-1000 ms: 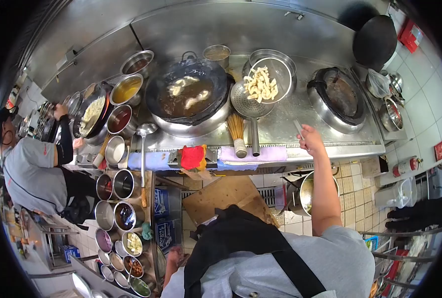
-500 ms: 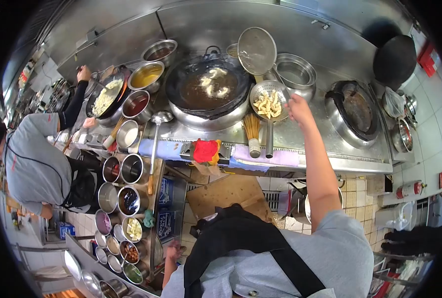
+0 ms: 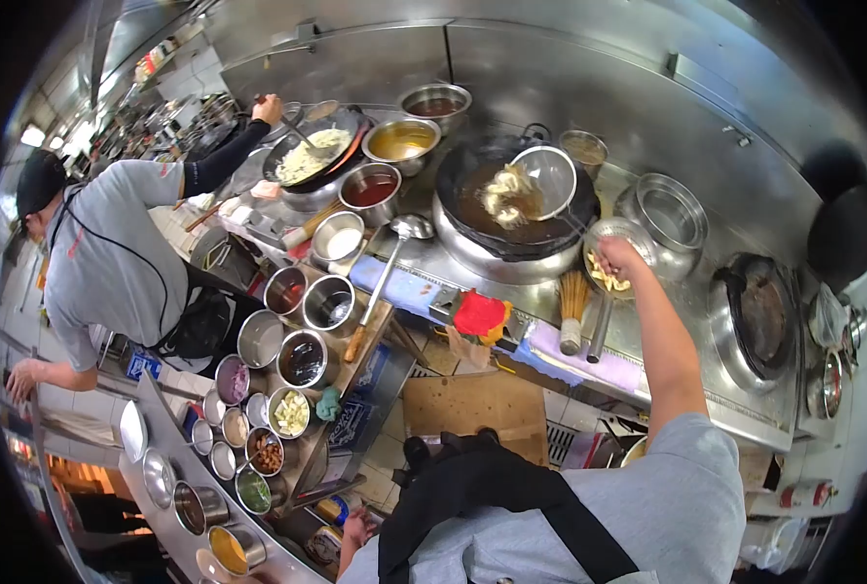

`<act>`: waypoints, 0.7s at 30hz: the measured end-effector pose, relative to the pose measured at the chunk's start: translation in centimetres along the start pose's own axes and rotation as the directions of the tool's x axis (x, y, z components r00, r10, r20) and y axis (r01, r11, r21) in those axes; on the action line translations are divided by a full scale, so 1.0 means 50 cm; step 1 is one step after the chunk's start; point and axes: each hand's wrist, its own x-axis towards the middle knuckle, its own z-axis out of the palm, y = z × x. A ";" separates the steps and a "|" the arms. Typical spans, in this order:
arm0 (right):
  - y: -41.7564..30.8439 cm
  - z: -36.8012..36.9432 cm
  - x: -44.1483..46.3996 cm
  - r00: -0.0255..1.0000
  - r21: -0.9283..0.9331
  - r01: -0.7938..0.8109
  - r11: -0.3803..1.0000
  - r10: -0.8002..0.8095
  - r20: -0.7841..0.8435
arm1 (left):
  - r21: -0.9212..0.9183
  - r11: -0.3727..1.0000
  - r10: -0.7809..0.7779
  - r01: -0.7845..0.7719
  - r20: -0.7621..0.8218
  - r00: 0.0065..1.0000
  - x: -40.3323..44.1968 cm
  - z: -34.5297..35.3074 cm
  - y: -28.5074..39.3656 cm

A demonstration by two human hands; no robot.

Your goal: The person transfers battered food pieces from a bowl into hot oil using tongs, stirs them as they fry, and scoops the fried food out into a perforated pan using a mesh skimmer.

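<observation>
My right hand (image 3: 620, 261) is closed around the handle of a round wire-mesh strainer (image 3: 547, 182). The strainer's head is tilted over the black wok (image 3: 462, 216), at the right of pale battered pieces (image 3: 507, 198) in brown oil. Below that hand, partly hidden by it, rests a perforated skimmer (image 3: 638, 234) with fried pieces in it; its handle (image 3: 600, 331) points toward me. My left hand (image 3: 358, 527) hangs low beside the cart, near some cans, fingers loosely apart, with nothing visible in it.
A bamboo brush (image 3: 573, 310) lies left of the skimmer handle. Along the counter's left stand bowls of sauce and oil (image 3: 401, 143) and a ladle (image 3: 394, 277). A co-worker (image 3: 122, 253) stirs food in another wok (image 3: 312, 156). A second black wok (image 3: 756, 316) stands at right.
The strainer has swung from above the skimmer down and left over the wok. My right hand has moved down with its handle. The view has turned left.
</observation>
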 end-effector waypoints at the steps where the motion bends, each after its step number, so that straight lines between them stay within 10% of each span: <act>1: -0.005 0.009 -0.014 1.000 -0.003 0.009 1.000 -0.009 0.013 | -0.012 1.000 0.004 -0.004 -0.009 1.000 -0.001 -0.002 -0.014; 8: 0.034 0.133 -0.037 0.967 0.523 -0.151 0.839 0.016 0.254 | -0.639 0.753 0.045 0.154 0.284 0.958 0.080 0.001 -0.076; 10: 0.061 0.176 -0.016 0.960 0.647 -0.179 0.741 -0.012 0.279 | 0.148 0.944 0.214 -0.294 0.403 0.890 0.099 0.010 -0.036; 14: 0.080 0.228 -0.043 0.975 0.791 -0.166 0.589 -0.022 0.222 | 0.262 0.962 0.047 -0.083 0.141 0.989 0.058 0.098 0.165; 18: 0.102 0.157 -0.157 0.984 0.879 -0.041 0.475 -0.135 0.119 | 0.353 0.675 0.572 -0.648 0.305 0.762 0.111 0.203 0.317; 21: 0.117 0.080 -0.281 0.992 0.848 0.123 0.515 -0.072 -0.101 | 0.223 0.743 0.545 -0.631 0.347 0.763 0.095 0.329 0.426</act>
